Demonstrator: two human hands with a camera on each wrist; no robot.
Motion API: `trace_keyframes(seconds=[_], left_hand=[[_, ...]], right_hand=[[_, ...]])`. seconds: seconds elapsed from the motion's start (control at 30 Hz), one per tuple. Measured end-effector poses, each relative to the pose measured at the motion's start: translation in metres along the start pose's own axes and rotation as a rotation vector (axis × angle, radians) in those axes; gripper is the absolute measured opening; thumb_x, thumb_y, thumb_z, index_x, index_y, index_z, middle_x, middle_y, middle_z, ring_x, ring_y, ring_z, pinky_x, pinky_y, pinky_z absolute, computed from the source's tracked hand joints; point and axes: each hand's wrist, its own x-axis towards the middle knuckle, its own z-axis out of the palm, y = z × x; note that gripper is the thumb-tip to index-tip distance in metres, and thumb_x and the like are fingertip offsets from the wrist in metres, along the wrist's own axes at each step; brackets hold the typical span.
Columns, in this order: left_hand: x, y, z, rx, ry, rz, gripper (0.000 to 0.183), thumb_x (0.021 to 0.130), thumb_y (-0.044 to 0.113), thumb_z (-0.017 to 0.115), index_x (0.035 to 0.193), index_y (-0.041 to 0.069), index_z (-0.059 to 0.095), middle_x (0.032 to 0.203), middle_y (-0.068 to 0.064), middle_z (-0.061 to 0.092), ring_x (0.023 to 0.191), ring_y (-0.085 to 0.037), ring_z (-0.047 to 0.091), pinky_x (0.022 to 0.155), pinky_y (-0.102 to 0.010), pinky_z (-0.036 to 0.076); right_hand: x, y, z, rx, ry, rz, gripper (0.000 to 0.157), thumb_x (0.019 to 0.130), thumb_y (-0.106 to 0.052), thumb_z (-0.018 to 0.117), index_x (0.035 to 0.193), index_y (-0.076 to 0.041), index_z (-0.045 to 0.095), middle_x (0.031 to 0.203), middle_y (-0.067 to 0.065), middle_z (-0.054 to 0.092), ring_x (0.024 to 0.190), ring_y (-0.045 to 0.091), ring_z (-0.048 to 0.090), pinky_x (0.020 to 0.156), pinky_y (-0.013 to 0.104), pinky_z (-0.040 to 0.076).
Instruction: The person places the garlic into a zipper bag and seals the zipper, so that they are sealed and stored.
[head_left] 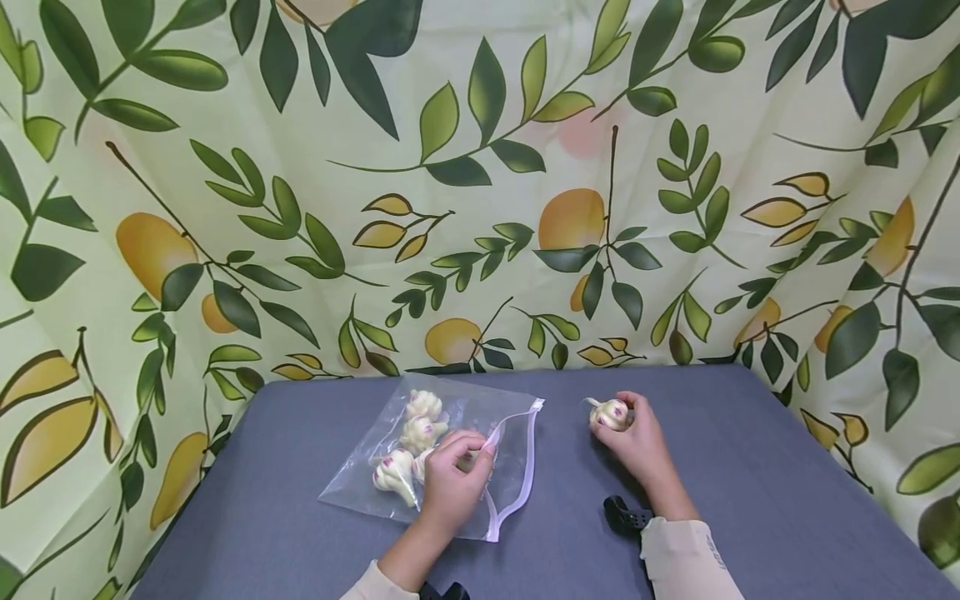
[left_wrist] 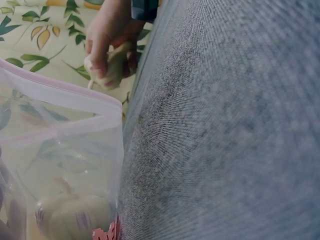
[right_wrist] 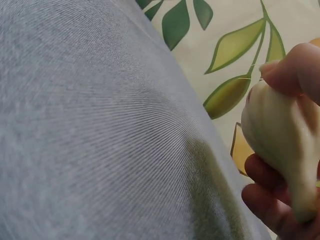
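Note:
A clear zip bag lies on the table with several garlic bulbs inside, white with purple marks. Its mouth, edged by a pale lilac zip strip, faces right and gapes. My left hand pinches the upper layer of the bag near that mouth and partly covers the bulbs. To the right of the bag, my right hand holds one garlic bulb between thumb and fingers. The right wrist view shows this held garlic bulb close up, its stem pointing down.
A grey-blue cloth covers the table. Behind and beside it hangs a curtain printed with leaves and orange fruit. A black strap sits at my right wrist.

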Motion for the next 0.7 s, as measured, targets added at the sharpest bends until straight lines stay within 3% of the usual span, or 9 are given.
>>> trace_keyframes(seconds=[0.23,0.33,0.47,0.7], left_hand=[[0.000,-0.001,0.000,-0.002,0.000,-0.008,0.011,0.076,-0.003,0.074,0.075,0.008,0.072,0.080,-0.008,0.071,0.076,-0.018,0.065,0.063,-0.023,0.051],[0.006,0.015,-0.002,-0.005,0.008,-0.002,0.013,0.074,-0.009,0.073,0.073,0.004,0.070,0.077,-0.010,0.070,0.073,-0.019,0.064,0.063,-0.019,0.049],[0.016,0.035,-0.005,-0.010,0.024,0.018,0.014,0.071,-0.015,0.071,0.071,-0.001,0.068,0.074,-0.013,0.067,0.069,-0.023,0.062,0.063,-0.014,0.047],[0.017,0.035,-0.005,-0.009,0.037,0.030,0.014,0.070,-0.016,0.070,0.072,-0.002,0.068,0.074,-0.015,0.067,0.070,-0.026,0.063,0.060,-0.034,0.050]], right_hand=[[-0.001,-0.009,-0.003,-0.002,-0.004,-0.016,0.075,0.078,-0.027,0.082,0.140,-0.005,0.046,0.130,0.017,0.055,0.109,0.031,0.056,0.088,0.037,0.043],[-0.003,-0.017,-0.006,0.002,-0.013,-0.025,0.078,0.077,-0.032,0.084,0.142,-0.008,0.047,0.129,0.018,0.057,0.111,0.031,0.057,0.088,0.039,0.043],[-0.005,-0.031,-0.012,-0.001,-0.049,-0.054,0.072,0.075,-0.036,0.085,0.135,-0.012,0.054,0.119,0.016,0.064,0.104,0.027,0.060,0.082,0.033,0.047],[-0.012,-0.054,-0.021,0.108,-0.217,-0.116,0.057,0.075,-0.030,0.085,0.125,-0.014,0.063,0.107,0.010,0.068,0.090,0.020,0.062,0.070,0.027,0.051]])
